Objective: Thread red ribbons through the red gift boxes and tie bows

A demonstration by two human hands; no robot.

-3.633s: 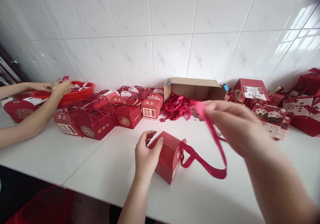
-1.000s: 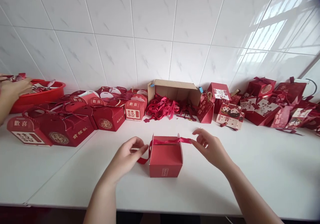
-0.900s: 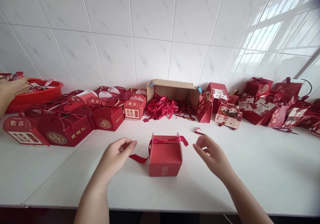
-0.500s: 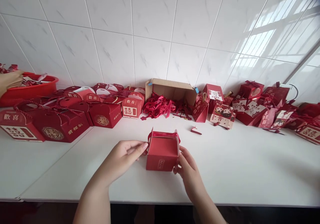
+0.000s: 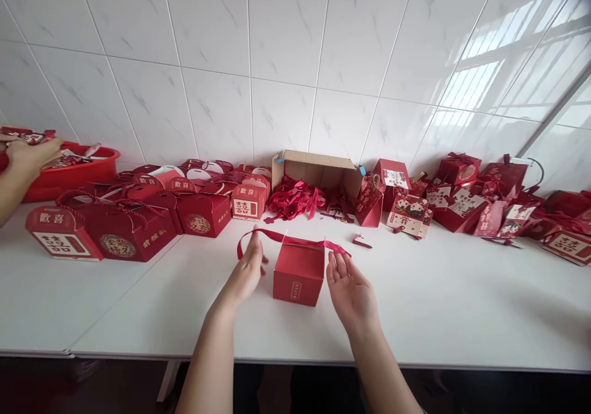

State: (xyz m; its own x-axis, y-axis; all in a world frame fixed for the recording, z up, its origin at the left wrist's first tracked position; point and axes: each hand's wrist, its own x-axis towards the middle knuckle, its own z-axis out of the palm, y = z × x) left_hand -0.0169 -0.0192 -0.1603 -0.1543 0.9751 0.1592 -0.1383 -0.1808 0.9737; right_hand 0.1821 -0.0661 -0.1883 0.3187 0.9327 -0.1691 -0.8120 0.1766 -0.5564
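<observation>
A small red box (image 5: 299, 274) stands on the white table in front of me, with a red ribbon (image 5: 272, 234) running through its top and out past both sides. To the left of the box, my left hand (image 5: 247, 269) is upright with its fingers apart, touching or very near the looped ribbon end. On the other side, my right hand (image 5: 351, 291) is turned palm up beside the box, fingers spread, its tips by the other ribbon end. Neither hand holds anything.
Behind stands a cardboard box (image 5: 318, 159) with a heap of red ribbons (image 5: 295, 199). Red gift boxes (image 5: 133, 232) line the left, more (image 5: 462, 208) the right. Another person's hands are over a red basin (image 5: 92, 171) at far left. A ribbon scrap (image 5: 361, 242) lies mid-table.
Both my hands have let go and opened beside the box. Its side flaps have closed inward, and the ribbon now spreads out to both sides. The view has shifted slightly left.
</observation>
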